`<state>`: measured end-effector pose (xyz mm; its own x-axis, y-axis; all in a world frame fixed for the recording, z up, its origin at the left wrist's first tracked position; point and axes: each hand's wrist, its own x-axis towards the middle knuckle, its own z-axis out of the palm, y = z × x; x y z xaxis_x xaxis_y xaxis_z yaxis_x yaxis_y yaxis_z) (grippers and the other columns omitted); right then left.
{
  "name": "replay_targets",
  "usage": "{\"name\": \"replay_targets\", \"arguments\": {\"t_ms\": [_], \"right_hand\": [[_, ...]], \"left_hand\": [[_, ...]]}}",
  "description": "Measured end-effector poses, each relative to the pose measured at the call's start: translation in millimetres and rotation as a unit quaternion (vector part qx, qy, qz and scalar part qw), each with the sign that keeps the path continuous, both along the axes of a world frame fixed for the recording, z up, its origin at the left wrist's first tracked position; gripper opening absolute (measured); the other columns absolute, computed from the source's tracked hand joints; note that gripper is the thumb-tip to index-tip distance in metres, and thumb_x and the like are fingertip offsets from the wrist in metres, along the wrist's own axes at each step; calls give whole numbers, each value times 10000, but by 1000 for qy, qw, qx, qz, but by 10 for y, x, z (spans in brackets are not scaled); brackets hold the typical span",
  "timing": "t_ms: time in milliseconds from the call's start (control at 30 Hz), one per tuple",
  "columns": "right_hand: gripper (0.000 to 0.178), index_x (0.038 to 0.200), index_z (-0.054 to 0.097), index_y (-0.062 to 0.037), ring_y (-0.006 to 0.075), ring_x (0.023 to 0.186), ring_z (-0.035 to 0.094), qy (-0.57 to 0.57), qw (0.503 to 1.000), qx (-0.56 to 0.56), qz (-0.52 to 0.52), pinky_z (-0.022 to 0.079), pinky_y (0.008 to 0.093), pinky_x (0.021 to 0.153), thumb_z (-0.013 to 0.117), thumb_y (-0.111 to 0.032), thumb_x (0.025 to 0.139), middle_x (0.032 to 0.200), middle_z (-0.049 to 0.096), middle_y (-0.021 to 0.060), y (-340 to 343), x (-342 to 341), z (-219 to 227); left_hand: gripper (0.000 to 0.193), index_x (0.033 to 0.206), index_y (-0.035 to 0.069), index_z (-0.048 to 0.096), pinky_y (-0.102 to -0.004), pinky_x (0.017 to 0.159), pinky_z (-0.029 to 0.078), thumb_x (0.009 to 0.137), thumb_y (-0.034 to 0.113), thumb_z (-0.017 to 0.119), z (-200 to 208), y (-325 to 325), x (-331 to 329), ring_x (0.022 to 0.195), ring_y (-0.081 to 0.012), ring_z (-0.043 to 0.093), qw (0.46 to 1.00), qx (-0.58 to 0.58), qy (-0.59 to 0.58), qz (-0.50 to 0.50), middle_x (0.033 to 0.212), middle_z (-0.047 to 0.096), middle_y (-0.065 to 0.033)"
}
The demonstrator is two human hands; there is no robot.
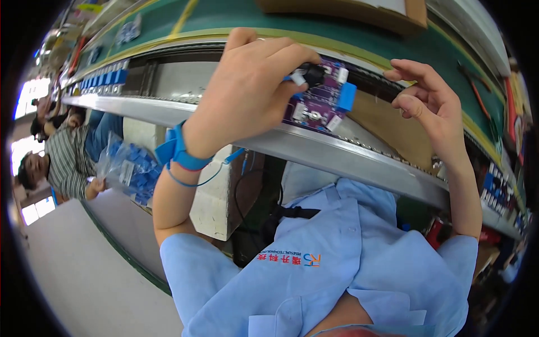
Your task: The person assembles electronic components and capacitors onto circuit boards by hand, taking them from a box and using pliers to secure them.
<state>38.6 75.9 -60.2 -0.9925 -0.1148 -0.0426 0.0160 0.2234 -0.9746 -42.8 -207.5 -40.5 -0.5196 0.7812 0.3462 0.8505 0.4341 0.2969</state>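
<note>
I saw left hand [252, 81] clamped on black part [314, 74] at purple circuit board [324, 100] | right hand [429, 104] hung right of board, thumb and index apart

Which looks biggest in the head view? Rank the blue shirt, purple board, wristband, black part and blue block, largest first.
1. Blue shirt
2. Purple board, partly hidden
3. Wristband
4. Black part and blue block: too alike to rank

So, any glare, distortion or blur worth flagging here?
Head view: windows at far left blown out white; same head view: metal rail bowed by fisheye distortion; again head view: purple circuit board reasonably clear, its smallest details indistinct.
</note>
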Motion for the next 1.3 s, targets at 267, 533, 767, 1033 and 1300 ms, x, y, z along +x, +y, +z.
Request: {"name": "replay_targets", "arguments": {"t_ms": [267, 533, 767, 1033, 1300], "right_hand": [[394, 1285, 564, -36, 53, 804, 563, 19, 998, 40, -46, 438, 191, 700, 612, -158, 913, 1200, 639, 57, 332, 184, -245], [328, 1147, 580, 27, 76, 768, 590, -95, 975, 156, -123, 498, 209, 708, 706, -110, 878, 1077, 622, 104, 51, 212, 43], [330, 1157, 593, 27, 63, 768, 599, 20, 976, 209, -50, 493, 172, 701, 703, -57, 858, 1076, 623, 104, 197, 287, 85], [340, 1154, 595, 25, 76, 752, 560, 66, 961, 268, -2, 476, 194, 685, 706, -115, 865, 1025, 616, 82, 146, 282, -56], [350, 1166, 599, 10, 78, 779, 562, 6, 972, 233, -19, 478, 199, 705, 713, -121, 862, 1039, 618, 73, 121, 291, -84]], "left_hand": [[345, 1035, 105, 667, -368, 823, 348, 703, 38, 729, -69, 174, 18, 838, -247, 602, 991, -116, 46, -41, 995, 693, -70], [358, 1057, 128, 689, -396, 867, 366, 716, 23, 723, 50, 264, 49, 853, -257, 618, 968, -214, 105, -74, 1017, 692, -68], [363, 930, 47, 642, -400, 823, 311, 583, -57, 633, 180, 509, 128, 737, -212, 603, 954, -296, 40, -23, 840, 651, -76], [284, 912, 42, 644, -393, 825, 334, 650, -67, 633, 69, 466, 160, 757, -218, 604, 948, -306, 85, -29, 836, 643, -81], [212, 894, 36, 641, -388, 840, 355, 708, -61, 616, 15, 444, 131, 775, -228, 594, 942, -305, 137, -37, 811, 618, -80]]}}
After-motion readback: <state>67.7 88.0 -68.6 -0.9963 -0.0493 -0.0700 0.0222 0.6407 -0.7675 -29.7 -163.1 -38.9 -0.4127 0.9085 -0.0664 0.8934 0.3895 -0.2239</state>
